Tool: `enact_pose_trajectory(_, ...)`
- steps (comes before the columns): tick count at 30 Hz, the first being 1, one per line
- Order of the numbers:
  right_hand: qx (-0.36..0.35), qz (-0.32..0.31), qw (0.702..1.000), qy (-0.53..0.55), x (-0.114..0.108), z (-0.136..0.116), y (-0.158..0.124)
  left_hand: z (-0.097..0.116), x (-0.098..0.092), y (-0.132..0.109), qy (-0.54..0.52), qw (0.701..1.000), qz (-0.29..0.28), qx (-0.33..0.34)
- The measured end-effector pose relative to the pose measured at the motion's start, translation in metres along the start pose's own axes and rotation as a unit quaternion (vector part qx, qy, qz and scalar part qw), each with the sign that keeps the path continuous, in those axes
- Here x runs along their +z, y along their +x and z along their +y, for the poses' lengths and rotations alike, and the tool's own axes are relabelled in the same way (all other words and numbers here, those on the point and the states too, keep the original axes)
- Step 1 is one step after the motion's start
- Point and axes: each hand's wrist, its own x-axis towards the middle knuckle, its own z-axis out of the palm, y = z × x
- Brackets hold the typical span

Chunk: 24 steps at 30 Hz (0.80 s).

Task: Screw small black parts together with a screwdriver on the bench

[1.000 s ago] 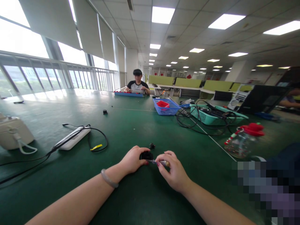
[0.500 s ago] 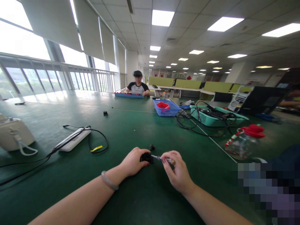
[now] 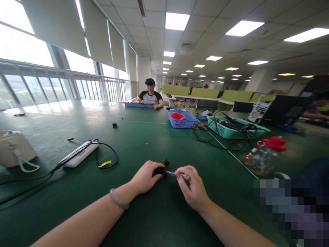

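Observation:
My left hand [image 3: 147, 176], with a bracelet at the wrist, holds a small black part [image 3: 159, 172] down on the green table [image 3: 133, 144]. Its thumb and fingers are closed round the part, which they partly cover. My right hand [image 3: 191, 187] grips the handle of a screwdriver [image 3: 183, 176]. The screwdriver lies nearly level, and its metal shaft points left, with the tip at the black part. Just beyond the part sits another small black piece [image 3: 166, 162], touched by neither hand.
A white power bank [image 3: 81, 154] with black cables and a beige case [image 3: 15, 147] are at left. Blue [image 3: 183, 122] and green baskets [image 3: 226, 130] stand ahead right, nearer than a seated person [image 3: 150, 96]. A red-lidded jar [image 3: 264, 159] is at right.
The whole view has shifted slightly. The black part looks slightly turned under my left hand. Both hands keep their holds, and the screwdriver tip stays at the part.

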Motion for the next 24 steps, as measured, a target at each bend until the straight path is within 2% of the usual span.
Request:
enact_pose_trajectory(3, -0.038, 0.023, 0.999, 0.012, -0.001, 0.001, -0.001, 0.004, -0.001, -0.001, 0.001, 0.999, 0.031, 0.008)
enact_pose_trajectory(7, -0.057, 0.039, 0.998, 0.009, -0.001, 0.001, -0.002, 0.007, -0.001, -0.001, 0.063, 0.994, 0.087, -0.027)
enact_pose_trajectory(9, -0.039, 0.034, 0.999, -0.006, 0.0, 0.001, -0.001, 0.006, -0.001, -0.001, 0.114, 0.989, 0.084, -0.048)
enact_pose_trajectory(12, 0.008, 0.022, 0.999, -0.027, 0.001, 0.004, 0.003, 0.005, 0.0, -0.003, 0.184, 0.979, 0.051, -0.074)
enact_pose_trajectory(16, 0.069, 0.002, 0.997, -0.039, 0.0, 0.009, 0.007, 0.007, 0.001, -0.006, 0.242, 0.966, 0.03, -0.083)
enact_pose_trajectory(20, 0.111, -0.021, 0.993, -0.041, 0.0, 0.011, 0.007, 0.012, 0.0, -0.006, 0.262, 0.959, 0.032, -0.099)
enact_pose_trajectory(24, 0.113, -0.024, 0.992, -0.044, 0.002, 0.01, 0.007, 0.013, 0.001, -0.005, 0.258, 0.96, 0.071, -0.081)
